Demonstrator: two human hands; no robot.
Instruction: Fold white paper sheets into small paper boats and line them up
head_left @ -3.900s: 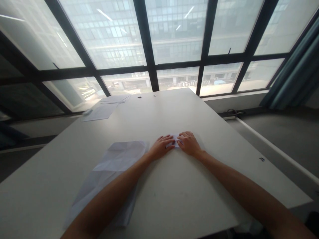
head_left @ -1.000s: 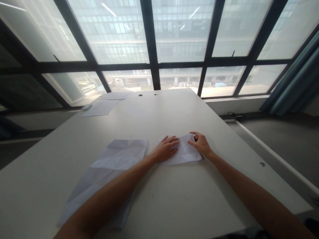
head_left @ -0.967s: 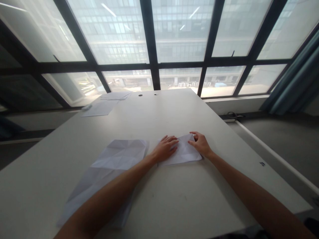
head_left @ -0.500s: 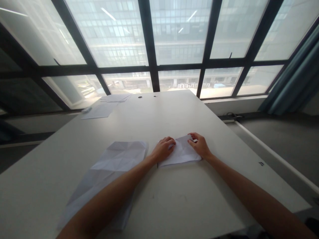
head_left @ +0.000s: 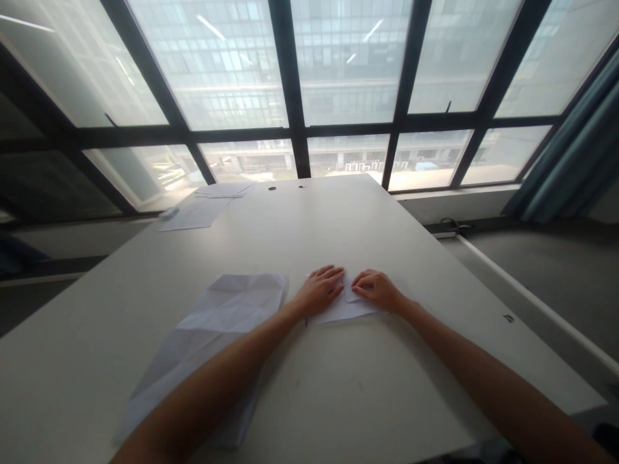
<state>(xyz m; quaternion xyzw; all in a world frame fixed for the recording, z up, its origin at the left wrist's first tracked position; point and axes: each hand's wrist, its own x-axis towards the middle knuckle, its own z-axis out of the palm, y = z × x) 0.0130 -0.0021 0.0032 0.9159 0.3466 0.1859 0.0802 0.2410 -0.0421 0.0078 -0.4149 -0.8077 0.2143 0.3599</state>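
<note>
One paper lies under the flat left hand; the right hand, apart, pinches the paper's flap. Left of the paper, a sheet rests on the tabletop.

A wide, smooth white worktop carries a large, creased sheet of white paper, left of centre. Apart from it, to the right of its far end, lies a smaller, folded piece of white paper. Flat, overlapping white paper sheets lie at the far left; a small dark object, too small to identify, lies near the right edge.
</note>
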